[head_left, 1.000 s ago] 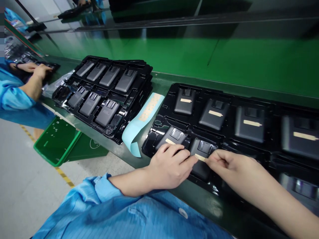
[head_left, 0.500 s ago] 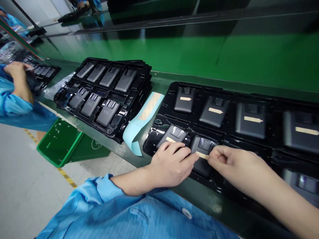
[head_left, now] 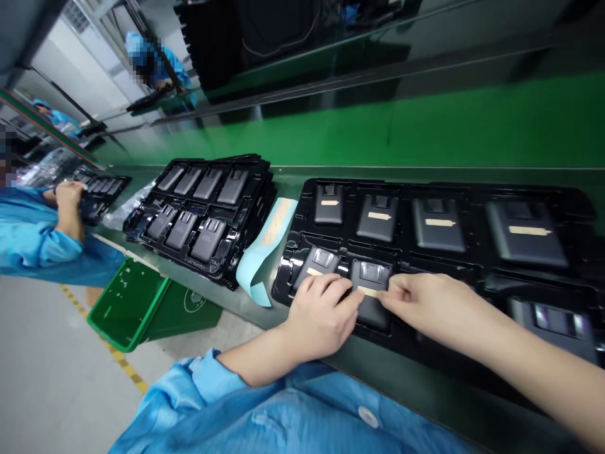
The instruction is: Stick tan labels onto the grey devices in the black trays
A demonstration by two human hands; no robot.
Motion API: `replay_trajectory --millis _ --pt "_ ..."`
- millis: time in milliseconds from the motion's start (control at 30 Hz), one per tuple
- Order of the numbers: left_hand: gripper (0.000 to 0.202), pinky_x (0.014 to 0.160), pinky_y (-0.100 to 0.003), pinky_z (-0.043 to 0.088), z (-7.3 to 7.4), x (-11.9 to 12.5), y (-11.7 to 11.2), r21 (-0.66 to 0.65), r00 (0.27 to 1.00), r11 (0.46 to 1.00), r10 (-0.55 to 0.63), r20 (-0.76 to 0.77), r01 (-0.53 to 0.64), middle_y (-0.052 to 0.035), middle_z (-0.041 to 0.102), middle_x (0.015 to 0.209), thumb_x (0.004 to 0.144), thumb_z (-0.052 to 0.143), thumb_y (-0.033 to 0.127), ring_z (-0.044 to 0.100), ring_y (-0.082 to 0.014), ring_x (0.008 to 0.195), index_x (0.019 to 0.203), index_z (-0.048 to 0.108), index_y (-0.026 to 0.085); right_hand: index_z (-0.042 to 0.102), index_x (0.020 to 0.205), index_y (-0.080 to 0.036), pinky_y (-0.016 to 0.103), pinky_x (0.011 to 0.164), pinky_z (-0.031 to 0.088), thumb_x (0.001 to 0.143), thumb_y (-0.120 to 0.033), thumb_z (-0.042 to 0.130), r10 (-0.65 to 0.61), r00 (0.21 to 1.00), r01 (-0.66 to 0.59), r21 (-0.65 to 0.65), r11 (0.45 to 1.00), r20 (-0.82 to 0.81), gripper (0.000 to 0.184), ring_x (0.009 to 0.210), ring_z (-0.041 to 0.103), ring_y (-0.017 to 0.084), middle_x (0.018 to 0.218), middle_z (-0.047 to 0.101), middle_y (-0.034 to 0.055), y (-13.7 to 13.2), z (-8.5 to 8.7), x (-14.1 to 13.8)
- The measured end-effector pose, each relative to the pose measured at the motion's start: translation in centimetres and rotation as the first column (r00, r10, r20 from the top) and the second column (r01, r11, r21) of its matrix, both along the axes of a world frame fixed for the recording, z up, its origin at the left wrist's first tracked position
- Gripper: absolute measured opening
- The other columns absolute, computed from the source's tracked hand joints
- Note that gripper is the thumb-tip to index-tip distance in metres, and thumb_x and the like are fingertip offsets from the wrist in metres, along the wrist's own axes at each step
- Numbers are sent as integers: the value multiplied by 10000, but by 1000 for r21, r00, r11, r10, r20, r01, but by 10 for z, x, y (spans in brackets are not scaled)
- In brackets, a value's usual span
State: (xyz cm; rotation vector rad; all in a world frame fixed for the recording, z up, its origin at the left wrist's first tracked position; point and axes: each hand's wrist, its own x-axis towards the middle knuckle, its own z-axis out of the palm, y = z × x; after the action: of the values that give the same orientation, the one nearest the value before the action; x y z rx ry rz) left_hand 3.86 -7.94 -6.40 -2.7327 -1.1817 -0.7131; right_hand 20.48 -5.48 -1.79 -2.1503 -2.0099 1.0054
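Head view: pinches the right end of a small tan strip [head_left: 368,292] with the right hand [head_left: 420,299], touches its left end with the left hand [head_left: 322,316], cannot tell if pinching there too. Lies long ways from hand to hand, touching both, over a dark block [head_left: 373,313] in the black tray's [head_left: 350,205] near row.

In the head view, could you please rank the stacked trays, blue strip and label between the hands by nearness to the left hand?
1. Label: right side, at the left hand.
2. Blue strip: on the left.
3. Stacked trays: farther left.
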Motion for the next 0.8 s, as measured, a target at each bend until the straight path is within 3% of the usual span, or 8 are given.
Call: replay_trajectory --millis 100,200,267,333,400,500,800 --pt "260 813 -312 396 1 1 1 -4 999 1000 -30 -19 30 -67 561 1004 825 356 207 452 -177 993 981 550 134 373 434 -226 260 438 281 615 -486 409 -163 938 226 184 957 -307 319 412 373 133 395 372 -28 -10 -1 17" --pt "260 826 -308 402 4 2 1 4 999 999 -52 8 52 -70 560 1007 831 334 197 449 -179 1000 962 548 130 473 529 -227 263 457 318 649 -480 411 -264 871 447 443 777 -415 287 455 422 140 468 448 -19 -23 -8 33" --pt "275 822 -309 405 7 2 1 9 998 999 -54 14 54 -67 556 1000 831 325 179 452 -180 993 1009 531 138 481 557 -223 262 484 346 699 -391 427 -203 895 428 642 635 -396 226 494 465 142 532 503 -2 -30 -15 38" --pt "301 814 -315 407 9 3 1 15 998 998 -56 -9 56 -68 546 1006 826 326 162 448 -185 997 1068 505 152 480 596 -221 252 495 362 750 -298 437 -90 938 334 804 493 -335 178 512 489 135 567 528 5 -32 -21 40" --pt "314 808 -325 407 11 3 1 21 997 998 -61 -53 63 -72 532 1025 818 337 157 437 -196 1016 1090 494 170 489 653 -220 239 488 369 784 -236 442 6 963 245 882 402 -270 140 514 502 127 586 540 -1 -32 -25 39" --pt "317 807 -346 403 13 3 3 10 989 997 -70 -129 72 -79 513 1047 805 359 155 419 -216 1039 1089 497 187 496 706 -221 230 490 385 803 -217 446 86 969 179 897 404 -232 109 511 513 116 615 548 -9 -31 -26 39" --pt "335 795 -356 403 21 4 3 -33 960 996 -91 -266 85 -102 477 1080 825 353 161 436 -213 991 1142 460 186 469 747 -217 221 503 395 846 -211 404 158 951 180 890 418 -267 119 547 532 109 658 540 -6 -34 -26 44"
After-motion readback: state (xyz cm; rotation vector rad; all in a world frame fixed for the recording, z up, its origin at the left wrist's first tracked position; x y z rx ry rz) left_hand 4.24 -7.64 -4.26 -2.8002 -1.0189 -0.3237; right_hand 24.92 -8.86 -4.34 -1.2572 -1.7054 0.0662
